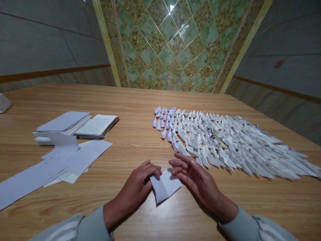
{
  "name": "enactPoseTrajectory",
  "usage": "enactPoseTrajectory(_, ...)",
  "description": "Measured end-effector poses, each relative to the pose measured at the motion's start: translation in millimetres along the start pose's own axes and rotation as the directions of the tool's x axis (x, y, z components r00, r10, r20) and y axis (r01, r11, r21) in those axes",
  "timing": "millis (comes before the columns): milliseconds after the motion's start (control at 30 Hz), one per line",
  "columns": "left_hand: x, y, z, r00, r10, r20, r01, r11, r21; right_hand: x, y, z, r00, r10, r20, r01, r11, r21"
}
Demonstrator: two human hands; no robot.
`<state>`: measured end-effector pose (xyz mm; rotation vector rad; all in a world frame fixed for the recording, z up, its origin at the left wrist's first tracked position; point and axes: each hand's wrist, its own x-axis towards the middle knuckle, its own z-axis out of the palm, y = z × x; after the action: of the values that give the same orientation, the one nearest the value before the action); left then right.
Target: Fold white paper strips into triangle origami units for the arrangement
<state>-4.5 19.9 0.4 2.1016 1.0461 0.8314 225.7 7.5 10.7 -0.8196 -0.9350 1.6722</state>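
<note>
Head | left hand (pixel 136 189) pinches one folded sheet (pixel 165 188) | right hand (pixel 198 179) flat, fingers spread, touching it | one folded-piece heap (pixel 225 144)

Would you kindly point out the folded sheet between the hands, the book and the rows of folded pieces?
folded sheet (pixel 166 188): head view, on its flat middle.
book (pixel 96 125): head view, on the top printed page.
folded pieces (pixel 225 144): head view, on the middle of the rows.
</note>
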Motion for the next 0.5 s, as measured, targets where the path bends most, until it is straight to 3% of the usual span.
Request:
enactPoseTrajectory(67, -1.2, -0.6, 0.4, 1.0, 0.0, 0.021, -0.001, 0.999, 0.045, -3.6, -0.5, 2.4, 0.998, -0.041, 0.042, 0.048, 0.986, -0.157)
enactPoseTrajectory(133, -1.7, 0.3, 0.8, 1.0, -0.005, 0.023, 0.003, 0.996, 0.087, -8.4, -0.9, 6.1, 0.99, -0.104, 0.096, 0.135, 0.894, -0.427)
enactPoseTrajectory(167, -1.6, 1.1, 0.9, 1.0, -0.009, 0.014, 0.008, 0.995, 0.101, -10.9, -0.9, 8.1, 0.979, -0.138, 0.15, 0.2, 0.795, -0.573)
enactPoseTrajectory(233, -0.8, 3.3, 0.5, 0.999, -0.033, -0.027, 0.035, 0.996, 0.08, -15.3, 0.0, 11.9, 0.938, -0.166, 0.306, 0.347, 0.515, -0.784)
enactPoseTrajectory(300, 0.6, 4.7, -1.0, 0.99, -0.111, -0.085, 0.106, 0.992, -0.065, -18.0, 1.8, 14.6, 0.891, -0.128, 0.436, 0.455, 0.258, -0.853)
enactPoseTrajectory(333, 1.3, 4.8, -2.2, 0.98, -0.17, -0.107, 0.149, 0.972, -0.181, -18.6, 2.8, 15.5, 0.879, -0.096, 0.466, 0.476, 0.17, -0.863)
enactPoseTrajectory(400, 2.4, 3.5, -4.9, 0.949, -0.293, -0.117, 0.217, 0.875, -0.433, -18.7, 4.2, 16.6, 0.876, -0.047, 0.481, 0.483, 0.057, -0.874)
enactPoseTrajectory(500, 3.4, -0.6, -8.3, 0.918, -0.389, -0.08, 0.23, 0.684, -0.692, -16.9, 4.8, 16.9, 0.874, -0.015, 0.486, 0.485, -0.034, -0.874)
